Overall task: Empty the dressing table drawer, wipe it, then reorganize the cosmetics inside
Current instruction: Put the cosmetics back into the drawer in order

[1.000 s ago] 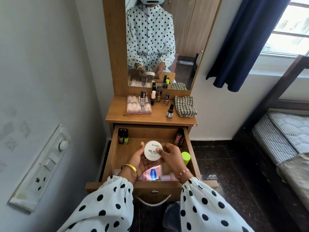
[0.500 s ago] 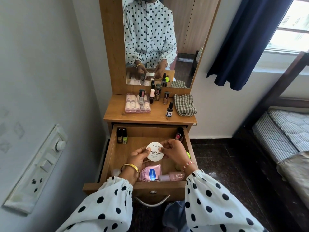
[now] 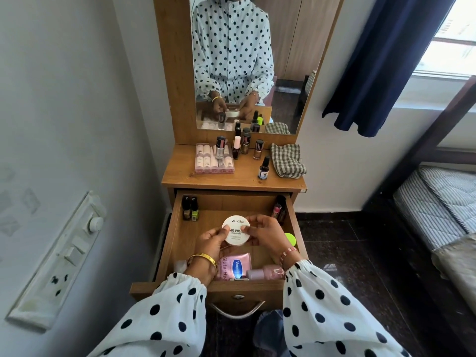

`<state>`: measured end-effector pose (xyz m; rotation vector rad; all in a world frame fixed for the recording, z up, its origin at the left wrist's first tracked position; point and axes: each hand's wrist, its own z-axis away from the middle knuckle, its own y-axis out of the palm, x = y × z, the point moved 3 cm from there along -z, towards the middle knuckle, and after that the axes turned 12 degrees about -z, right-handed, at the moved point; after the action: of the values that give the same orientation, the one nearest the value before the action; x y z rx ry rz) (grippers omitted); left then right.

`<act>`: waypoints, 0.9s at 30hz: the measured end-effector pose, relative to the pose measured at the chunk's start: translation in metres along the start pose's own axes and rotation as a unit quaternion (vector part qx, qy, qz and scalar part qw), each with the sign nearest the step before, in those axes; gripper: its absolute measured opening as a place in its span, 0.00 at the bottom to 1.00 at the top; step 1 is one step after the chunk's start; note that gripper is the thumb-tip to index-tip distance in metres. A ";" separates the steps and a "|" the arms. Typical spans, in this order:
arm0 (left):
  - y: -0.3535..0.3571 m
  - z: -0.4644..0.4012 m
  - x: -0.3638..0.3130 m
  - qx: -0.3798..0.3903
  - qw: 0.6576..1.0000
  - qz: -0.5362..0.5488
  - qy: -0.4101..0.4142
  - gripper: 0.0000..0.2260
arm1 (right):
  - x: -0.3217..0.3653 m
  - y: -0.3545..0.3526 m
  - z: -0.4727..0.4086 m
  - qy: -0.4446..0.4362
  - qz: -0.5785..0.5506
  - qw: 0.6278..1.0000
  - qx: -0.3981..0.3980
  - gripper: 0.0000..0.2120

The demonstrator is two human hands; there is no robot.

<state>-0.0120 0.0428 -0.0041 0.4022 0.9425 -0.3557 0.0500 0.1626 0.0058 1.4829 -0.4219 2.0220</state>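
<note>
From the head view, I am watching the left hand [image 3: 212,242] and the right hand [image 3: 265,233] sharing one grip on the round white tub of nail polish remover wipes [image 3: 236,234], fingers closed around its rim from both sides, lid facing up. The tub is hovering over the middle of the open wooden drawer [image 3: 177,228], not touching its floor as far as I can tell.

I am judging this as the reorganizing stage, since nail polish bottles [image 3: 190,208] are standing in the far left corner and darker bottles [image 3: 279,210] in the far right. To place the tub well, I am thinking it wants lowering flat onto the bare wood in the middle, clear of the pink lotion sachet [image 3: 235,266] and the pale pink bottle [image 3: 266,273] lying at the near edge, and beside the lime-green cap [image 3: 291,239].

On the desk [image 3: 180,173] above, the checked cloth [image 3: 287,161] and more bottles are waiting.
</note>
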 end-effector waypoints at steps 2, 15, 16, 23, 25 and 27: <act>-0.006 -0.002 -0.001 -0.021 1.000 -0.009 0.003 0.07 | -0.005 0.006 -0.004 0.012 -0.011 1.000 0.004 0.06; -0.081 -0.008 -0.024 -0.188 0.975 -0.067 0.095 0.10 | -0.039 0.076 -0.041 0.074 0.064 0.995 -0.028 0.12; -0.082 -0.008 -0.024 -0.196 0.974 -0.055 0.098 0.10 | -0.042 0.080 -0.043 0.075 0.080 0.994 -0.023 0.13; -0.084 -0.012 -0.022 -0.203 0.971 -0.049 0.120 0.09 | -0.053 0.094 -0.048 0.083 0.182 0.980 0.014 0.14; -0.084 -0.012 -0.021 -0.201 0.970 -0.056 0.123 0.09 | -0.057 0.095 -0.049 0.092 0.192 0.977 0.028 0.10; -0.084 -0.012 -0.020 -0.199 0.970 -0.060 0.123 0.09 | -0.059 0.095 -0.050 0.089 0.210 0.973 0.032 0.05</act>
<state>-0.0704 -0.0219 -0.0085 0.0191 1.2551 -0.2200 -0.0351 0.1017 -0.0576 1.3151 -0.6440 2.4970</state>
